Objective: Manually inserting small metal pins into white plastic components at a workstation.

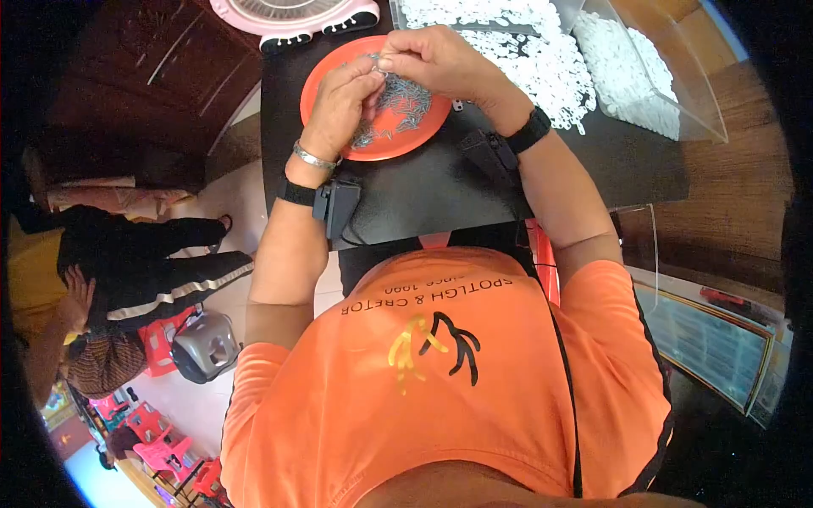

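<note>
Over a round orange-red plate [320,74], my left hand [340,103] and my right hand [442,63] meet with thumbs and fingertips pinched together. Something tiny and pale shows between the fingertips, too small for me to name. A loose pile of small grey metal pins [408,103], like nails or screws, lies in the plate under my hands. To the right of my right hand, a heap of small white plastic pieces [555,80] with holes spreads over the dark table.
A clear plastic bin [699,106] lies tipped at the right with more white pieces. A pink fan-like appliance [292,19] stands at the back left. The black table [406,196] ends before my body. Another person [127,262] sits at the left, near a grey case [205,347].
</note>
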Available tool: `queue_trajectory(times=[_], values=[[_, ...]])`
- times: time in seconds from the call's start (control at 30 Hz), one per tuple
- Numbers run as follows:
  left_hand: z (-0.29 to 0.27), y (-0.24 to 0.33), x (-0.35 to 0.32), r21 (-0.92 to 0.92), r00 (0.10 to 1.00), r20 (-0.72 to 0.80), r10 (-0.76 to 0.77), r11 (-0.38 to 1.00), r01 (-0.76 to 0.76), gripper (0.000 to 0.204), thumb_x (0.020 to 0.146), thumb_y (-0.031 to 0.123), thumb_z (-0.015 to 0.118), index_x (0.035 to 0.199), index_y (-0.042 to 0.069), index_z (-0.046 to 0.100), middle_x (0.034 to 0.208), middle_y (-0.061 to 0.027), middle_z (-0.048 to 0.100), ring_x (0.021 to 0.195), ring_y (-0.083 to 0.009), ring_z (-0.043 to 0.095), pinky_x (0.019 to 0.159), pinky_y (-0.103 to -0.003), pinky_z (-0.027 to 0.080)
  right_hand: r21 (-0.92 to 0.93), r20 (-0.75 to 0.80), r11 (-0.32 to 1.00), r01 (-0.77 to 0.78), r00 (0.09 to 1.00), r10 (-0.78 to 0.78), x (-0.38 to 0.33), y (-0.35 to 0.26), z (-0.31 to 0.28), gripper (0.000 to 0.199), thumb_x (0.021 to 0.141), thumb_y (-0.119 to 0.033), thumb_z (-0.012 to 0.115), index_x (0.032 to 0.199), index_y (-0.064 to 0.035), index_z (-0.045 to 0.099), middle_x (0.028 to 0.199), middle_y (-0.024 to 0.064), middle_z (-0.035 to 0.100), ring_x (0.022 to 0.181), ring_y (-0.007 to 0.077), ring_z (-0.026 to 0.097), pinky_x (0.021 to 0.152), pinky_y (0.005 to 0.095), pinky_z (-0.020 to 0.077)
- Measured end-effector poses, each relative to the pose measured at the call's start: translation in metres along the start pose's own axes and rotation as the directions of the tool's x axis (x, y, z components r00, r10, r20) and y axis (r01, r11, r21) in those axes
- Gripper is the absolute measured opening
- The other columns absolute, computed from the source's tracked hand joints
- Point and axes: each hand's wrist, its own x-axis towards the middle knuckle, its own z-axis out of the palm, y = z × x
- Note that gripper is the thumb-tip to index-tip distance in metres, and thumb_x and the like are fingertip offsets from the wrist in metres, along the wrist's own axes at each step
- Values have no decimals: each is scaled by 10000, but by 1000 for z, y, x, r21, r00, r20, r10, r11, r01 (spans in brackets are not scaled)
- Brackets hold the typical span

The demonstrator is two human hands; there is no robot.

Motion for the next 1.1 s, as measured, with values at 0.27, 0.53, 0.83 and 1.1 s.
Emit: queue_trajectory(times=[0.27, 0.53, 0.83, 1.1], values=[[-3, 5, 0, -92, 998, 34, -58, 994, 61, 198, 879, 161, 446, 723, 49, 492, 607, 18, 443, 533, -77, 423, 506, -214, 352, 324, 20, 932, -162, 986, 165, 1, 9, -3, 231, 915, -234, 534, 937, -26, 633, 687, -25, 536, 641, 38, 456, 585, 202, 408], [-3, 7, -1, -13, 1000, 11, -17, 1000, 17, 200, 884, 173, 449, 743, 43, 511, 607, 21, 442, 529, -77, 426, 505, -212, 352, 344, 26, 936, -69, 998, 64, 1, 12, 4, 188, 894, -172, 567, 951, 0, 616, 813, 7, 608, 785, 67, 541, 723, 225, 447], [1, 2, 0, -34, 998, 16, -56, 998, 56, 206, 891, 176, 455, 740, 48, 510, 610, 22, 436, 517, -73, 424, 489, -213, 351, 221, 28, 971, -89, 996, 85, 0, 12, 6, 166, 875, -163, 580, 879, 0, 608, 784, 10, 611, 760, 70, 541, 715, 234, 448], [8, 2, -3, -53, 999, -27, -30, 998, 29, 197, 879, 153, 470, 718, 43, 500, 607, 17, 433, 502, -73, 420, 482, -216, 358, 189, 38, 979, -72, 997, 66, 1, 12, 6, 172, 862, -168, 591, 813, -3, 590, 711, -17, 564, 684, 46, 477, 614, 219, 409]])
